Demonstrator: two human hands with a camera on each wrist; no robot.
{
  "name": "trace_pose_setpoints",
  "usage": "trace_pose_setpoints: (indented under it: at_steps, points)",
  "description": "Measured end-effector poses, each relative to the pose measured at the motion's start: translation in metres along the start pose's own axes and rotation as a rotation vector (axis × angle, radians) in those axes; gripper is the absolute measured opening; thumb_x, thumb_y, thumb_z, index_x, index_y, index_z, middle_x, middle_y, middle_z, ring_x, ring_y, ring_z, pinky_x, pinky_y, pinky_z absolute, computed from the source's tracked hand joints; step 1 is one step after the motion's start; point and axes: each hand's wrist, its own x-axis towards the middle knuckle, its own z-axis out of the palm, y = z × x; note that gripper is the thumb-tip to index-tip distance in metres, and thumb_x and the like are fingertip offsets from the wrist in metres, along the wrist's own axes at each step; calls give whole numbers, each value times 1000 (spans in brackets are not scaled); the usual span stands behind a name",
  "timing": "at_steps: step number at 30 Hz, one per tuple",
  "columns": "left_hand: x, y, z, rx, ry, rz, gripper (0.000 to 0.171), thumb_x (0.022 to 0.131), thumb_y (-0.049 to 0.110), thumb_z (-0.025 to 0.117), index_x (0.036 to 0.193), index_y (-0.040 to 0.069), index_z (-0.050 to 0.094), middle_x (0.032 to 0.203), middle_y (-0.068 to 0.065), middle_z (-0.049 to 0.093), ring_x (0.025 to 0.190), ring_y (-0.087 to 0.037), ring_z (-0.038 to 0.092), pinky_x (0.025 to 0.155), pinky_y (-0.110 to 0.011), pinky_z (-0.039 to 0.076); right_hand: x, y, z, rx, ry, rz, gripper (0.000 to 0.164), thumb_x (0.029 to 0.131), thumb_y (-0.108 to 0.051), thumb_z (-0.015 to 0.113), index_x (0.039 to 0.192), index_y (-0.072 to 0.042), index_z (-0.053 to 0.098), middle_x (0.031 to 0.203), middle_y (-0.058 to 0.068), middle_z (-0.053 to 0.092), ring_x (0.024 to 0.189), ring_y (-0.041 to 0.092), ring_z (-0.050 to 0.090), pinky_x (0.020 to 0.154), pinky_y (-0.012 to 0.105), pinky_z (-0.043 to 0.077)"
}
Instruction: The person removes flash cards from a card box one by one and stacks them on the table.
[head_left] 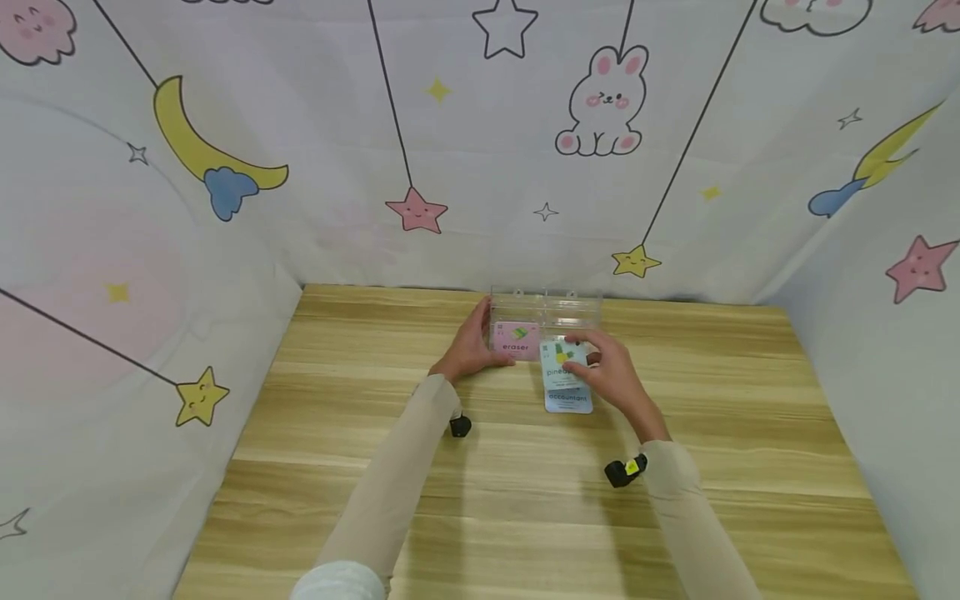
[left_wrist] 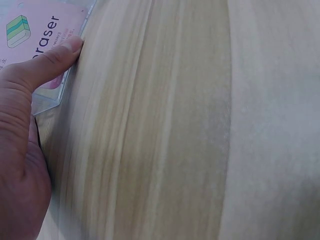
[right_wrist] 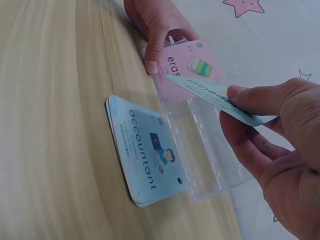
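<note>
My right hand (head_left: 615,375) pinches a pale green pineapple card (right_wrist: 205,95) between thumb and fingers. It holds the card tilted, in front of the right half of a clear plastic card rack (right_wrist: 200,147). On the table just before the rack lies a stack of blue-edged cards (right_wrist: 145,155), an accountant card on top. My left hand (head_left: 468,346) grips the rack's left end, its thumb (left_wrist: 57,57) along the front edge. A pink eraser card (head_left: 516,336) sits in the rack's front left compartment. The left fingers behind the rack are mostly hidden.
The rack stands near the back edge of a wood-grain table (head_left: 360,350). Right behind it hangs a white cloth wall (head_left: 480,150) with printed stars, a moon and a rabbit. More cloth encloses the left and right sides.
</note>
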Motion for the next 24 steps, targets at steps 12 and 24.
trace_pose_setpoints:
  at_steps: [12, 24]
  points:
    - [0, -1, 1, -13, 3, 6, 135, 69, 18, 100, 167, 12, 7, 169, -13, 23, 154, -23, 28, 123, -23, 27, -18, 15, 3, 4, -13, 93, 44, 89, -2, 81, 130, -3, 66, 133, 16, 61, 90, 28, 71, 72, 24, 61]
    - [1, -2, 1, -1, 14, 8, 137, 66, 19, 101, 167, 12, 9, 168, -15, 27, 152, -27, 31, 123, -27, 29, -24, 29, 12, 61, -2, 130, 46, 87, 4, 81, 130, 1, 65, 130, 22, 60, 93, 35, 74, 66, 22, 61]
